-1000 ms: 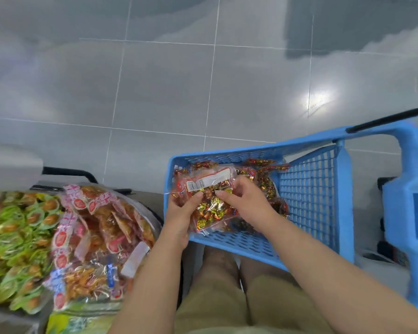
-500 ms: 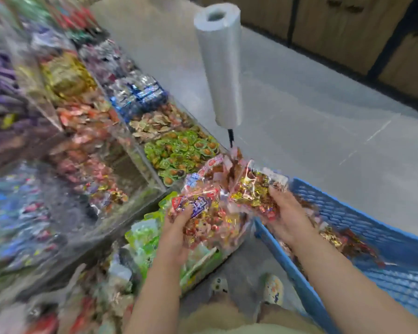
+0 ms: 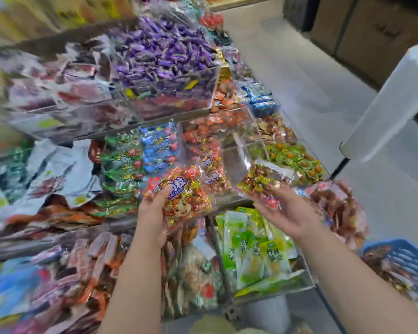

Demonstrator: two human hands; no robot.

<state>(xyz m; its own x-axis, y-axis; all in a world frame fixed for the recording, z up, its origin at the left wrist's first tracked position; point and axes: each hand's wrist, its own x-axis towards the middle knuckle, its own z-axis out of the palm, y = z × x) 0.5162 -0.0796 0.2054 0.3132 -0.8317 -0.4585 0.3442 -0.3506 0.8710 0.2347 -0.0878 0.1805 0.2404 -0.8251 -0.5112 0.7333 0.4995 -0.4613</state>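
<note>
Just below the right hand (image 3: pixel 292 213), green packets (image 3: pixel 251 251) stand stacked. That hand pinches a clear candy bag (image 3: pixel 261 184). The left hand (image 3: pixel 152 213) is clamped on a red snack bag (image 3: pixel 186 198), thumb over its label. Both bags are held up, seemingly for reshelving. Beyond them, purple sweets (image 3: pixel 164 56) are heaped higher up.

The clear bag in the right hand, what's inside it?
Many small pieces wrapped in gold and red foil show through the clear bag. The right hand covers its lower edge, so whatever lies there is hidden.
</note>
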